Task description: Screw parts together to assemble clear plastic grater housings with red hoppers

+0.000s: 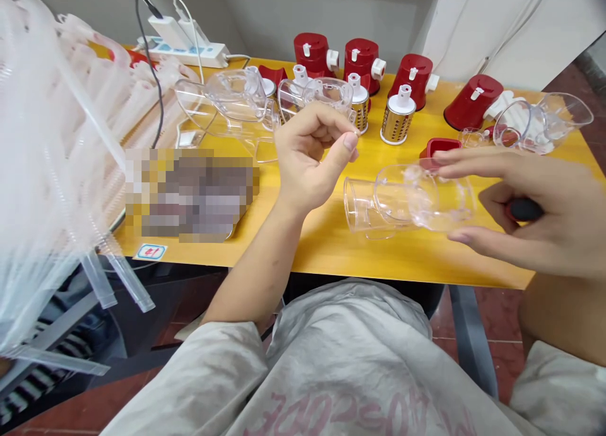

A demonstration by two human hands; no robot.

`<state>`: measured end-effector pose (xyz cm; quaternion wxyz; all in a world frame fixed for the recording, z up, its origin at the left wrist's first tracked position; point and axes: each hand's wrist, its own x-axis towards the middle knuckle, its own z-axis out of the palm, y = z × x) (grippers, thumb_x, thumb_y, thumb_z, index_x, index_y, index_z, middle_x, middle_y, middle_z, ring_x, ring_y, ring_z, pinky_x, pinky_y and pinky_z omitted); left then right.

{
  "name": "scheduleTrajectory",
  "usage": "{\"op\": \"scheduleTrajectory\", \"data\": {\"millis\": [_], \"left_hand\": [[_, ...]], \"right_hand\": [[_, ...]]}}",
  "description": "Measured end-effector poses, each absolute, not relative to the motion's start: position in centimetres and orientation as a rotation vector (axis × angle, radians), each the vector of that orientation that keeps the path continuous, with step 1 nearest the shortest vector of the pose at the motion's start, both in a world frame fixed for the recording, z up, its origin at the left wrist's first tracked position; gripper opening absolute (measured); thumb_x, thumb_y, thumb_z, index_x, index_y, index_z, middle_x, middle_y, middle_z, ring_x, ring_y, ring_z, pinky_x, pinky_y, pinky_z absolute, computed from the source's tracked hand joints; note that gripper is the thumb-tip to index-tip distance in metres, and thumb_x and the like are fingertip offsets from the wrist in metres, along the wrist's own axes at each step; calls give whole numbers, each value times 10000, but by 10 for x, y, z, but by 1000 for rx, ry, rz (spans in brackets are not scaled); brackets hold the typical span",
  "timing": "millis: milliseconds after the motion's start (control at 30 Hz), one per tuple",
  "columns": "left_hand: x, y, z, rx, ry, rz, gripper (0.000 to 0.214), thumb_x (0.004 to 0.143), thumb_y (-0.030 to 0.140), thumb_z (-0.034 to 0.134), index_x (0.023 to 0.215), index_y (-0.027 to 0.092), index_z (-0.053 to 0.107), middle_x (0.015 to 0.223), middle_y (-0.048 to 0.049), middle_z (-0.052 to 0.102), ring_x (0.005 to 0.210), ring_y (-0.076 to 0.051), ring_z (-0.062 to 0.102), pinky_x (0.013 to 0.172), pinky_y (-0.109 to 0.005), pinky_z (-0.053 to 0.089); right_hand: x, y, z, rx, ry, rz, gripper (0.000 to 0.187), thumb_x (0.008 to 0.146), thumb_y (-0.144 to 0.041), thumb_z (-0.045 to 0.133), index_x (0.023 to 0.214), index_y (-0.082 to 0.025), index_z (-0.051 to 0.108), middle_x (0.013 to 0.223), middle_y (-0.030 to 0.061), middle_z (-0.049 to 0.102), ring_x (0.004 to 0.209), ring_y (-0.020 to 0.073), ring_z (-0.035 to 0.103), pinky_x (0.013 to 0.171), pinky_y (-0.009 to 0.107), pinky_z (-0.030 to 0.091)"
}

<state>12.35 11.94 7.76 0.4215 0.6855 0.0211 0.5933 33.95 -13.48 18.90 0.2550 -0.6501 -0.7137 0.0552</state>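
My left hand [315,158] hovers over the table, thumb and forefinger pinched together; anything between the tips is too small to make out. In the curled fingers of my right hand [544,202] is a tool with a rounded black and red handle [524,209], its far end hidden. The thumb and forefinger of that hand are spread at the right end of a clear plastic grater housing [402,199], which lies on its side on the table. Whether they touch it, I cannot tell. Just behind it sits a small red plastic part [441,148].
Red grater bases [413,82] line the back of the yellow table [331,253], with metal grater drums [398,117] before them. More clear housings [237,98] stand left and right [544,123]. A power strip [189,51], a blurred-out tray-like patch [199,196] and bundled clear tubes [57,171] are left.
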Motion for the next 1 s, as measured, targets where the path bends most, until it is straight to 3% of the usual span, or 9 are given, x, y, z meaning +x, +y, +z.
{"op": "scheduleTrajectory", "data": {"millis": [100, 233, 333, 467, 600, 667, 767, 900, 1000], "left_hand": [[121, 113, 83, 1695, 51, 1497, 388, 1058, 599, 906, 963, 249, 766, 785, 12, 743, 643, -102, 711, 589, -282, 548], [122, 119, 76, 1680, 87, 1432, 415, 1084, 645, 858, 1015, 247, 764, 788, 17, 700, 707, -128, 757, 723, -318, 662], [127, 124, 70, 1712, 39, 1434, 396, 1080, 617, 872, 1021, 234, 790, 781, 10, 693, 694, -146, 783, 678, -312, 665], [129, 121, 73, 1804, -60, 1464, 316, 1113, 542, 841, 1013, 244, 804, 775, 10, 709, 626, -116, 751, 574, -247, 608], [126, 118, 75, 1789, 108, 1396, 405, 1081, 641, 857, 985, 253, 787, 793, 7, 683, 821, -190, 855, 800, -381, 767], [125, 119, 73, 1799, 116, 1367, 408, 1072, 652, 865, 993, 258, 795, 805, 5, 687, 894, -211, 880, 877, -419, 786], [125, 122, 72, 1818, 73, 1349, 385, 1077, 641, 865, 1004, 266, 821, 812, 13, 712, 805, -173, 851, 842, -385, 768], [120, 114, 84, 1812, 62, 1295, 411, 1025, 689, 902, 1025, 280, 867, 882, -11, 804, 814, -169, 825, 818, -367, 730], [114, 98, 104, 1845, 73, 1187, 383, 1050, 674, 874, 1050, 291, 896, 975, -28, 870, 874, -178, 823, 825, -376, 711]], "right_hand": [[336, -106, 183, -1655, -2074, 183, 608, 978, -701, 749, 1505, -398, 760, 1530, -158, 645, 1512, -168, 645, 874, -95, 445], [340, -97, 170, -1628, -2034, 259, 589, 958, -682, 795, 1436, -339, 780, 1460, -137, 682, 1369, -171, 689, 906, -93, 466], [338, -99, 164, -1645, -1919, 314, 597, 921, -637, 847, 1392, -274, 789, 1414, -93, 704, 1109, -175, 688, 831, -71, 451], [331, -98, 155, -1638, -1811, 385, 615, 896, -571, 881, 1413, -254, 776, 1531, -75, 657, 792, -216, 485, 674, -24, 345], [330, -100, 152, -1651, -1783, 436, 623, 903, -597, 872, 1434, -284, 783, 1579, -80, 630, 1260, -139, 713, 736, -51, 387], [333, -103, 154, -1658, -1789, 435, 658, 873, -624, 896, 1445, -313, 800, 1542, -69, 653, 1585, -64, 651, 891, -67, 499], [340, -105, 159, -1670, -1783, 398, 703, 868, -638, 894, 1482, -308, 806, 1494, -25, 680, 1669, -18, 611, 895, -52, 520], [344, -102, 168, -1670, -1784, 326, 591, 919, -617, 841, 1414, -294, 836, 1444, -33, 698, 1212, -97, 732, 711, -51, 418], [336, -96, 180, -1645, -1728, 187, 469, 963, -516, 808, 1348, -252, 851, 1345, -22, 722, 853, -154, 579, 677, -10, 380]]}}
